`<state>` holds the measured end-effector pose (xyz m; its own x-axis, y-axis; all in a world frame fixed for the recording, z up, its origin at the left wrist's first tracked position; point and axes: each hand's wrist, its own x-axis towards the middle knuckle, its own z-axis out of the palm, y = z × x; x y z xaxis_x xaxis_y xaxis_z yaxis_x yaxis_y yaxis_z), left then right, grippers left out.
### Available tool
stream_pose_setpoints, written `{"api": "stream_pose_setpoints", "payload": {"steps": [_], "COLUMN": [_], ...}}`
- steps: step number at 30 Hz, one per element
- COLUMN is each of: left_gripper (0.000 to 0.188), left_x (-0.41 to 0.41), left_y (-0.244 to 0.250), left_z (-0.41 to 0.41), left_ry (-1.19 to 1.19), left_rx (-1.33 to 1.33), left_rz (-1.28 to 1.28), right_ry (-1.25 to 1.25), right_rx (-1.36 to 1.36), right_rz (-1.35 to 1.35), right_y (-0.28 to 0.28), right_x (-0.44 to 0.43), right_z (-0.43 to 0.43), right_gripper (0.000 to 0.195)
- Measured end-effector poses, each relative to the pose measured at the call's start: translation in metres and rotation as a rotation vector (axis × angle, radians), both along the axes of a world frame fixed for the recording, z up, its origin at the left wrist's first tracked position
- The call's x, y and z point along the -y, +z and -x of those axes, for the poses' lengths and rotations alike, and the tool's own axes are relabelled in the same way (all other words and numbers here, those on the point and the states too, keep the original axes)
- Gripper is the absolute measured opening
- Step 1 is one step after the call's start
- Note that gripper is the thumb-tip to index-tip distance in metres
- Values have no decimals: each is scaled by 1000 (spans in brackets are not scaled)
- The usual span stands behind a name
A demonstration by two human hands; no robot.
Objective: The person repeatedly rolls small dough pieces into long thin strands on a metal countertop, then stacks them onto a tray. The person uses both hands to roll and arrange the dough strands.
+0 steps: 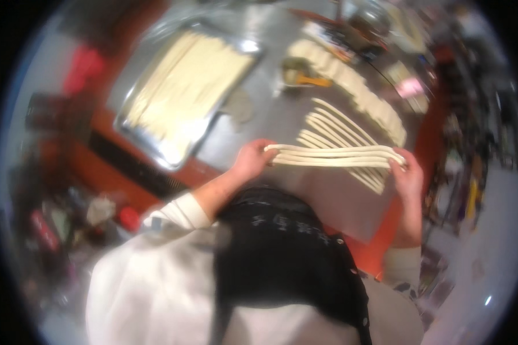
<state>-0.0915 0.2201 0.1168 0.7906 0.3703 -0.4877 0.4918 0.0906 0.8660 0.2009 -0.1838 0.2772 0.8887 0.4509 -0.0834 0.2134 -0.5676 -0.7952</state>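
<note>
Between my two hands stretches a flat bundle of several dough strips (332, 156), lifted above the worktop. My left hand (254, 160) pinches its left ends, and my right hand (408, 172) grips the right ends. Beneath and behind the bundle, more dough strips (334, 129) lie side by side on the metal worktop (345, 211), slanting down to the right. Farther back, a long row of cut dough pieces (354, 84) curves across the table. At the left, a metal tray (177, 166) holds many pale dough strips (194, 82) laid lengthwise, close together.
A small container (294, 71) with an orange-handled tool (314, 81) stands near the cut dough. Blurred items, one of them pink (409, 87), crowd the back right. An orange-red edge (384, 246) borders the worktop. Clutter (99, 211), including a red object (130, 218), lies left.
</note>
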Motion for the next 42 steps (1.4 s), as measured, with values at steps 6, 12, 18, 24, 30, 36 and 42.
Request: {"api": "stream_pose_setpoints", "payload": {"steps": [6, 12, 18, 24, 30, 36, 42], "left_gripper": [36, 46, 50, 42, 44, 51, 71], "left_x": [-132, -238, -318, -342, -361, -374, -348], "left_y": [23, -8, -55, -70, -81, -90, -76], "left_z": [108, 172, 199, 200, 196, 194, 197], "left_ry": [590, 943, 1339, 1442, 1490, 1432, 955], "left_rx": [17, 31, 216, 232, 187, 83, -296], "left_rz": [149, -42, 52, 173, 226, 208, -440], "right_ry": [288, 641, 684, 693, 711, 762, 902], "right_rx": [23, -94, -177, -205, -210, 64, 738], "right_rz": [124, -45, -9, 91, 196, 318, 524], "right_y": [26, -52, -99, -158, -204, -244, -273], "right_x": [-262, -528, -730, -816, -847, -867, -834], "right_z": [-11, -9, 16, 0, -24, -30, 72], "right_gripper": [42, 45, 49, 50, 50, 54, 66]}}
